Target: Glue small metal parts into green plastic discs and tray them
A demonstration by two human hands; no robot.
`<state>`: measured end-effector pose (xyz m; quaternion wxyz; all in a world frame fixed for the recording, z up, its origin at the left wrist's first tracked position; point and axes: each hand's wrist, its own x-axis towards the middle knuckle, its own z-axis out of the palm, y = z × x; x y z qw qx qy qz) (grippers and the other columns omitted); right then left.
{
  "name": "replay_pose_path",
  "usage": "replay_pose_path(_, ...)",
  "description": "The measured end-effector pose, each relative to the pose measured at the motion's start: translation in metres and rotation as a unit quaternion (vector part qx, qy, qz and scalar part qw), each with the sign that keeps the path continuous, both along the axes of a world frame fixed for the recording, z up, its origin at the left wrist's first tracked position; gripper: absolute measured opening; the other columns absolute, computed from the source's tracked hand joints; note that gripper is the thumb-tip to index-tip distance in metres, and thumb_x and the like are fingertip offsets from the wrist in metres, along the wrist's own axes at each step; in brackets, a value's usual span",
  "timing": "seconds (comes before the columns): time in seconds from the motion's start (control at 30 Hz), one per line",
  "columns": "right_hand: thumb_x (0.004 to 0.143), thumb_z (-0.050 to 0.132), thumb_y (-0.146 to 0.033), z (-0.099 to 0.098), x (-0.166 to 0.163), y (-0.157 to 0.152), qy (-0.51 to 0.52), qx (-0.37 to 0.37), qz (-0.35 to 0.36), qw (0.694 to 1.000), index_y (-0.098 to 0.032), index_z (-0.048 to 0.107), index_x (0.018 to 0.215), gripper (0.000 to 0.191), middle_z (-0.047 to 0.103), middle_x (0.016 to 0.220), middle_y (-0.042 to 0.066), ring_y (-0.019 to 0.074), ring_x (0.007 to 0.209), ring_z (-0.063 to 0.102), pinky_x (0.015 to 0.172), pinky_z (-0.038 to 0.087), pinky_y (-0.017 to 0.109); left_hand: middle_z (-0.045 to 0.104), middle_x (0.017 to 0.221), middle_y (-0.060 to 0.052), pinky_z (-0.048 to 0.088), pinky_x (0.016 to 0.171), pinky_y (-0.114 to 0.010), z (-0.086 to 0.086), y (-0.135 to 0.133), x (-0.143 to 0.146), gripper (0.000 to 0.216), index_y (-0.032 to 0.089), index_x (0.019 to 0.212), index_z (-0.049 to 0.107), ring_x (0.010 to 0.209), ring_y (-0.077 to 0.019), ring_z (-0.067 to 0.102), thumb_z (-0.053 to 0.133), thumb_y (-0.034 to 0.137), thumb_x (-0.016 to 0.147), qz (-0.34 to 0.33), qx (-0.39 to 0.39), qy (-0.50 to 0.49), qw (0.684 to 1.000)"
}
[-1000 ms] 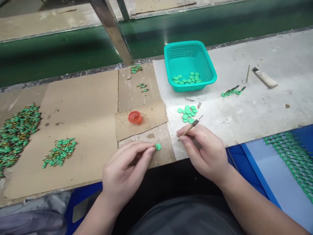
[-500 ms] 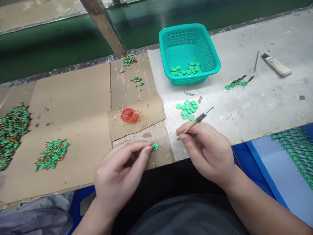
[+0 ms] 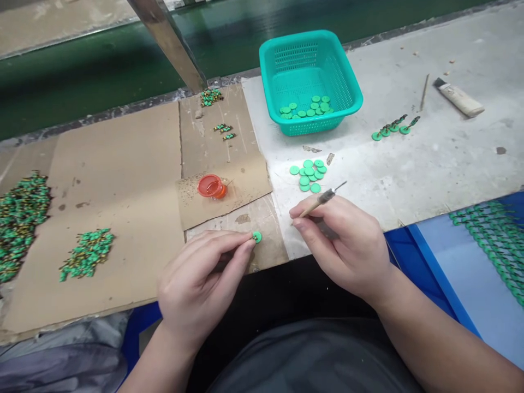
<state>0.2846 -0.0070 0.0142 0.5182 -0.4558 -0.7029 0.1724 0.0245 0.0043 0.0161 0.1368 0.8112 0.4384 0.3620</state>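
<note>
My left hand (image 3: pixel 208 267) pinches a small figure, mostly hidden by the fingertips, with a round green disc (image 3: pixel 257 237) showing at its end. Between the thumb and fingers of my right hand (image 3: pixel 344 245) is a thin wooden-handled needle tool (image 3: pixel 317 204), its metal point slanting up and away from me. Beyond that hand lies a loose group of green discs (image 3: pixel 309 171) on the pale table covering. An orange-red cup (image 3: pixel 210 186) stands on a piece of cardboard past my left hand.
A teal basket (image 3: pixel 270 90) holds several green discs. Small green-and-yellow pieces lie in a pile (image 3: pixel 87 254) on cardboard, with a bigger heap (image 3: pixel 22 224) further left. Pieces on discs (image 3: pixel 388 130), a thin stick (image 3: pixel 424 93) and a tube (image 3: pixel 459 98) are at the right.
The view has shifted slightly, so the table's things sit a little higher and further left. Both hands keep their grips; the disc at my left fingertips shows at a slightly different angle.
</note>
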Motion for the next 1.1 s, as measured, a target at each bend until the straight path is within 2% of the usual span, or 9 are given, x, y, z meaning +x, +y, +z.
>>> replay_pose_path(0.13,0.114,0.071,-0.012,0.005,-0.001,-0.002,0.003,-0.001,0.009,1.000,-0.021,0.076,0.116,0.011,0.088,0.106,0.005,0.0203,0.099,0.085,0.093,0.069,0.033,0.090,0.107,0.002,0.068,0.093,-0.036,0.000,0.001,-0.001,0.023,0.032,0.116,0.086,0.094,-0.0190,0.086,0.087,0.012,0.103,-0.010,-0.004,-0.007,1.000)
replay_pose_path(0.3,0.117,0.071,-0.020,0.012,-0.013,0.010,0.034,-0.027,0.060,0.997,-0.024,0.076,0.111,0.009,0.089,0.110,0.003,0.0198,0.101,0.086,0.093,0.070,0.032,0.091,0.108,0.001,0.070,0.091,-0.036,0.002,0.002,0.000,0.018,0.033,0.112,0.090,0.094,-0.0198,0.086,0.086,0.018,0.105,0.015,-0.041,-0.016,0.999)
replay_pose_path(0.47,0.118,0.071,-0.022,0.005,-0.022,0.031,0.025,-0.040,0.108,0.993,-0.026,0.070,0.104,0.014,0.085,0.106,0.001,0.0181,0.096,0.082,0.092,0.069,0.031,0.093,0.109,0.003,0.071,0.095,-0.032,0.000,0.002,0.004,0.015,0.032,0.110,0.093,0.098,-0.0193,0.088,0.090,0.020,0.103,0.034,-0.020,-0.029,0.999)
replay_pose_path(0.6,0.120,0.069,-0.028,-0.001,-0.023,0.035,0.015,-0.052,0.112,0.992,-0.026,0.070,0.106,0.014,0.083,0.106,-0.001,0.0175,0.095,0.080,0.091,0.068,0.032,0.093,0.109,0.002,0.073,0.094,-0.034,0.001,0.000,0.006,0.011,0.032,0.110,0.093,0.098,-0.0204,0.089,0.090,0.024,0.104,0.052,-0.022,-0.022,0.998)
replay_pose_path(0.8,0.120,0.064,-0.023,0.000,-0.022,0.034,0.009,-0.066,0.125,0.990,-0.027,0.068,0.104,0.017,0.083,0.108,-0.003,0.0160,0.098,0.080,0.093,0.066,0.031,0.093,0.110,0.003,0.072,0.095,-0.031,0.001,0.000,0.005,0.015,0.031,0.111,0.093,0.099,-0.0185,0.088,0.091,0.019,0.102,0.043,-0.030,-0.035,0.998)
replay_pose_path(0.97,0.120,0.066,-0.023,0.001,-0.021,0.037,0.023,-0.048,0.155,0.986,-0.026,0.068,0.104,0.016,0.084,0.108,0.000,0.0185,0.098,0.081,0.094,0.064,0.031,0.093,0.112,0.002,0.074,0.097,-0.038,-0.001,-0.002,0.002,0.014,0.034,0.111,0.093,0.101,-0.0219,0.088,0.091,0.023,0.102,0.060,-0.038,-0.030,0.997)
replay_pose_path(1.1,0.120,0.064,-0.019,-0.001,-0.022,0.037,0.013,-0.041,0.164,0.986,-0.024,0.068,0.108,0.014,0.084,0.110,0.000,0.0165,0.101,0.080,0.095,0.061,0.028,0.093,0.115,0.004,0.073,0.100,-0.038,-0.002,-0.003,-0.001,0.022,0.035,0.114,0.094,0.104,-0.0220,0.088,0.092,0.019,0.101,0.051,-0.040,-0.036,0.997)
